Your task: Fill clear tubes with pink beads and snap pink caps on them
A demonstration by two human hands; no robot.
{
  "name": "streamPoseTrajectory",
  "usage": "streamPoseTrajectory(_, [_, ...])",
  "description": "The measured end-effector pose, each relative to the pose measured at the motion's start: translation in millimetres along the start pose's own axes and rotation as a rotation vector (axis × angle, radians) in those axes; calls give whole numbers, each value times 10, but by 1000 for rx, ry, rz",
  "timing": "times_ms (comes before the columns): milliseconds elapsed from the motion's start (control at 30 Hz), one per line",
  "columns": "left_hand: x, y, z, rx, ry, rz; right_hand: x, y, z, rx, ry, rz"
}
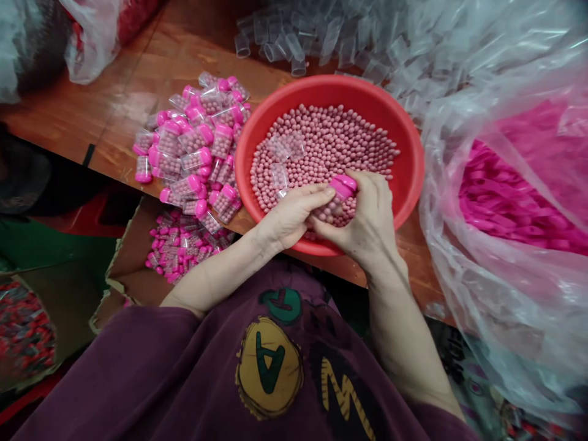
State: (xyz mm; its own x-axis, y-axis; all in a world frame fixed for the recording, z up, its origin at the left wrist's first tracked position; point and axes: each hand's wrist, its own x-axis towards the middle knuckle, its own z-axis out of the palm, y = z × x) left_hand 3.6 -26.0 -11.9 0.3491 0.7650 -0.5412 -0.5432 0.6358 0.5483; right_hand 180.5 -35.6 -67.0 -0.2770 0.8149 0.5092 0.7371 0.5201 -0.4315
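Over the near side of a red bowl (413,153) full of pink beads (335,138), both hands are around a small clear tube of beads with a pink cap (343,186). My left hand (294,211) holds it from the left, its thumb pressed by the cap; some of its fingers are hidden. My right hand (370,223) grips from the right, fingers at the cap and thumb low on the tube. A few clear empty tubes (287,146) lie on the beads in the bowl.
Left of the bowl, filled pink-capped tubes (197,144) are heaped on the wooden table (110,116), above a cardboard box (138,260) of more. Clear tubes (294,46) are piled behind. A plastic bag (441,202) of pink parts (509,199) stands right.
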Motion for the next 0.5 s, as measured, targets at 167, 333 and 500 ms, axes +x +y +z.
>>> streamPoseTrajectory(167, [5, 78, 14, -43, -9, -129, -17, -23, -52, 94, 20, -72])
streamPoseTrajectory(333, [27, -29, -17, 24, -65, -40, -62, 31, -1, 158, 85, -49])
streamPoseTrajectory(500, [4, -216, -81, 290, 1, 374, -79, 75, 66, 119, 71, 71])
